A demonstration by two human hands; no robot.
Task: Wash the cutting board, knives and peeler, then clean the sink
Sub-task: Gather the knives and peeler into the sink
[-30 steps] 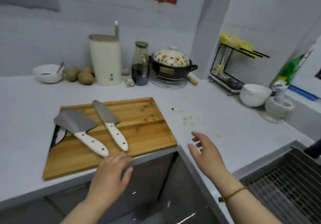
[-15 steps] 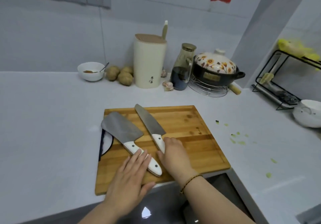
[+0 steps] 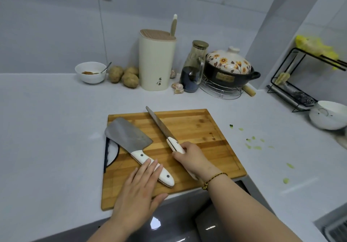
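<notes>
The left hand (image 3: 139, 191) was laid flat, fingers straight, over the white riveted handle of the broad steel cleaver (image 3: 127, 136), which lay on the left part of the rectangular bamboo cutting board (image 3: 197, 127); nothing was yet gripped there. To its right, the right hand (image 3: 191, 157) was curled round the white handle of the slim steel knife (image 3: 159, 126), whose blade was tipped up on edge over the board's middle. For the lift to be done well, each handle ought to be closed on fully before being raised, the blades kept pointed away and apart (a greasy handle would slip), and both carried low to the dark sink (image 3: 178, 217) just below the board's near edge. No peeler could be made out. Compared with half a second earlier, the slim knife had been turned from flat to edge-up and grasped, while the left hand had stayed put.
</notes>
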